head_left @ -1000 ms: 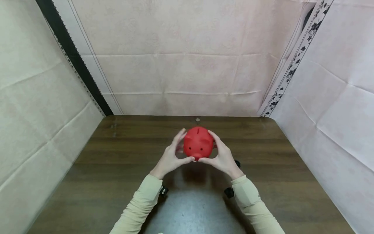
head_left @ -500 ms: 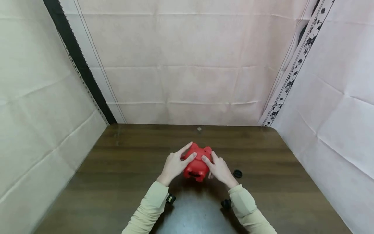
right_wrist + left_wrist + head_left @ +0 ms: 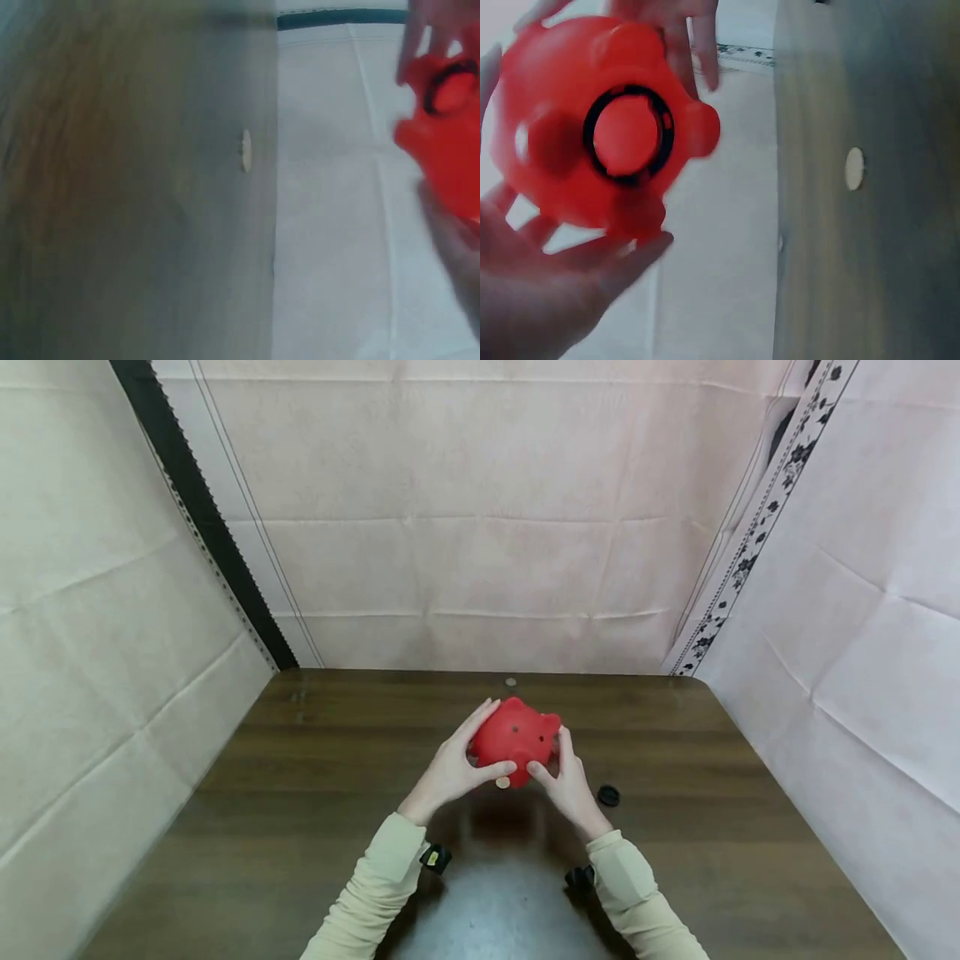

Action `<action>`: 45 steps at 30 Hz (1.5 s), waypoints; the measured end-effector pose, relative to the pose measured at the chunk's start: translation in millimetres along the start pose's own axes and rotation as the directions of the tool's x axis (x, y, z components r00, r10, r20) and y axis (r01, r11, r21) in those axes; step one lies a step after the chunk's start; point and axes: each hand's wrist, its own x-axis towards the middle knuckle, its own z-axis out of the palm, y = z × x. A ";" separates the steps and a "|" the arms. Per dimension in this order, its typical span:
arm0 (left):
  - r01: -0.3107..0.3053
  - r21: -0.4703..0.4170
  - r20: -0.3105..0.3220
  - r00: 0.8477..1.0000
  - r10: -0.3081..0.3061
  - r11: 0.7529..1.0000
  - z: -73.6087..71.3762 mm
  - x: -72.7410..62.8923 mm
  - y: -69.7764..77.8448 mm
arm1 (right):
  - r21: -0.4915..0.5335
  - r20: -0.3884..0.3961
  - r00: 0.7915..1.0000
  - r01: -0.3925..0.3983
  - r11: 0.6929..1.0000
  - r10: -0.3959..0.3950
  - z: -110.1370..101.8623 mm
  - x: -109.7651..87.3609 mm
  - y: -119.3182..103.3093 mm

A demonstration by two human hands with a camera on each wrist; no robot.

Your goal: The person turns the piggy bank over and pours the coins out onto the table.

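Note:
A red piggy bank (image 3: 513, 739) is held in both hands above the table, its face with two eyes turned up toward me. My left hand (image 3: 459, 762) grips its left side, thumb below the snout. On the other side my right hand (image 3: 566, 783) holds it with fingers along the flank and thumb near the front. The left wrist view shows the underside, with stubby feet and a black ring (image 3: 666, 135) around a round opening. On the table below lies a pale round disc, like a coin (image 3: 854, 169), which peeks out under the piggy bank in the head view.
A round black cap (image 3: 608, 795) rests on the wooden table (image 3: 337, 827), right of my right hand. A small light disc (image 3: 511, 682) sits near the table's back edge. White cloth walls (image 3: 480, 568) close off the back and both sides.
The piggy bank first came lower and tipped its dark underside opening toward me. Since then it has risen and tilted back, its face toward me again. Both hands kept hold throughout.

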 end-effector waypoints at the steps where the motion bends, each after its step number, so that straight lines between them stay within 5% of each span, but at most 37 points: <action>1: -0.019 -0.010 0.009 1.000 0.019 1.000 -1.1 0.3 0.3 | 0.012 -0.016 0.999 0.033 0.999 -0.032 -0.1 -0.8 0.6; 7: -0.200 0.037 0.074 0.978 0.197 0.979 -8.4 -1.4 -2.0 | 0.000 -0.034 0.976 0.214 0.977 -0.213 -1.4 -6.9 -1.2; 13: -0.408 0.149 0.095 0.912 0.398 0.901 -7.7 -8.5 -14.1 | -0.080 0.021 0.853 0.521 0.850 -0.521 -4.2 -10.5 -18.7; 15: -0.440 0.169 0.087 0.898 0.431 0.882 -5.5 -11.0 -19.8 | -0.109 0.040 0.823 0.567 0.817 -0.566 -3.5 -10.1 -17.3; 22: -0.502 0.154 0.065 0.865 0.498 0.851 2.0 -17.5 -29.4 | -0.169 0.031 0.777 0.624 0.763 -0.629 2.6 -8.1 8.7; 27: -0.553 0.177 0.033 0.830 0.557 0.814 4.4 -20.3 -30.0 | -0.202 0.036 0.696 0.708 0.677 -0.717 4.1 -6.8 10.7; 29: -0.558 0.178 0.026 0.826 0.563 0.811 4.4 -20.8 -29.5 | -0.231 0.044 0.680 0.720 0.654 -0.732 3.7 -6.9 9.7; 30: -0.550 0.173 0.026 0.832 0.555 0.817 4.1 -20.6 -29.7 | -0.243 0.048 0.684 0.715 0.656 -0.728 3.5 -6.9 9.5; 32: -0.517 0.169 0.026 0.854 0.520 0.839 3.2 -19.9 -30.5 | -0.276 0.063 0.733 0.665 0.694 -0.677 2.0 -8.8 7.8; 36: -0.321 0.141 0.016 0.947 0.322 0.937 0.2 -17.9 -32.3 | -0.319 0.067 0.926 0.373 0.871 -0.371 0.1 -12.1 1.4; 38: -0.171 0.160 -0.001 0.985 0.173 0.972 -0.2 -16.9 -32.0 | -0.348 0.065 0.986 0.169 0.922 -0.157 1.1 -11.3 -2.2; 41: 0.041 0.211 -0.007 0.999 -0.040 0.977 1.3 -14.9 -30.5 | -0.394 0.060 0.994 -0.061 0.917 0.092 5.0 -7.0 -3.7; 45: 0.164 0.275 0.003 0.985 -0.171 0.947 4.1 -14.0 -31.0 | -0.440 0.079 0.977 -0.144 0.886 0.199 9.3 -4.1 -1.7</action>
